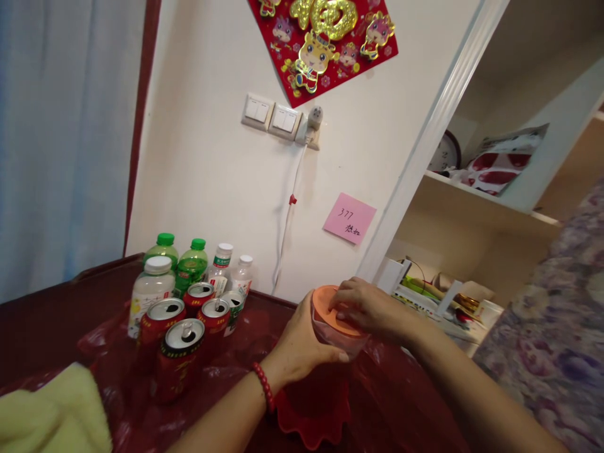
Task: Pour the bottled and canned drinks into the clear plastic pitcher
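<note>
My left hand (306, 346) is wrapped around the side of a translucent plastic container (346, 341), thumb along its near face. An orange lid (328, 305) sits on top of the container. My right hand (365, 308) rests over the lid, its fingers bent and pressed onto the middle and right of it; the fingertips are partly hidden. Below the container is a red dish with a wavy rim (314, 425). A red bead bracelet (264, 385) circles my left wrist.
Left on the dark red table stand several opened drink cans (182, 358) and plastic bottles (153, 292), some green-capped. A yellow towel (56, 412) lies at the near left corner. A wall with a cord (285, 233) rises behind; shelves (491, 198) and floral fabric (557, 340) are right.
</note>
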